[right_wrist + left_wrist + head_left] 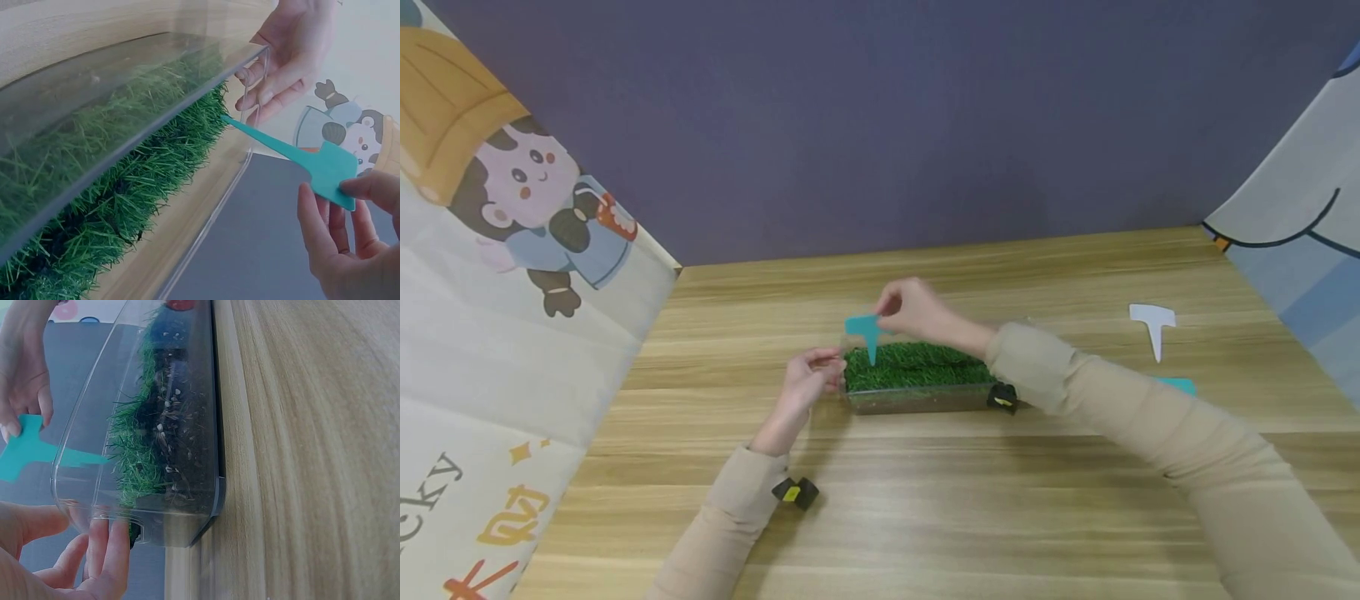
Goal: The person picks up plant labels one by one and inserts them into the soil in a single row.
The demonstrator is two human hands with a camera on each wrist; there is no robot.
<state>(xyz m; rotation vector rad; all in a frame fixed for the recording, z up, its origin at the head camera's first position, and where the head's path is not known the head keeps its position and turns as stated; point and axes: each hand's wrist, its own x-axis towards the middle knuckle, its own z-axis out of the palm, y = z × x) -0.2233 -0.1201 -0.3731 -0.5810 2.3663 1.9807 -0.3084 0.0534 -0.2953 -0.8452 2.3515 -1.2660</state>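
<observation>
My right hand (917, 312) pinches the broad head of a teal T-shaped plant label (332, 170) between thumb and fingers. The label's pointed stem slants down to the green grass (134, 450) at the left end of a clear plastic planter box (925, 406); I cannot tell whether the tip enters it. Dark soil with pale bits (172, 425) shows through the wall below the grass. My left hand (807, 379) is at the box's left end, its fairly straight fingers (115, 553) touching the end wall and its thumb near the rim.
A white T-shaped plant label (1153, 325) lies on the wooden table (925, 517) at the right. Another teal piece (1180, 385) is partly hidden behind my right sleeve. A dark blue-grey panel (880, 133) stands behind the table, with printed cloths (482, 333) at the sides.
</observation>
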